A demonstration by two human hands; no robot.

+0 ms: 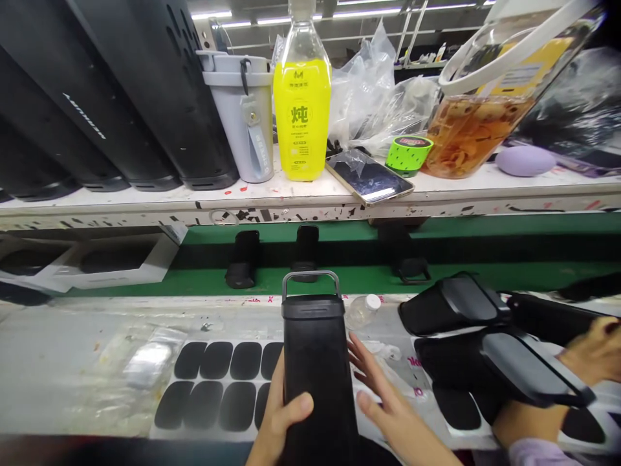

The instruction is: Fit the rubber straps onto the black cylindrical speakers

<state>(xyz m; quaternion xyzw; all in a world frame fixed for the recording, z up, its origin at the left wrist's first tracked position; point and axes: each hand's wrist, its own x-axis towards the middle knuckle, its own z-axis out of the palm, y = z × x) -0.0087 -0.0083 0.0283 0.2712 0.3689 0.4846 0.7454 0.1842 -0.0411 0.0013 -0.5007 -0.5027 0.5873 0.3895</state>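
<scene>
Lower centre: our left hand point(279, 424) grips black case point(317, 362), right hand point(391, 398) spread open beside; one-sided hold might slip.

At twelve o'clock, a bright yellow, clear-necked plastic bottle point(301, 120) reads "炖"; at ten, a tall black plastic case point(94, 107) bears indistinct white lettering.

Ceiling lights point(367, 12) shine brightly, leaving white glare on the clear plastic point(150, 355). Wide-angle stretch tilts the jug point(466, 133) outward. The lower-left edge is blurred.
</scene>
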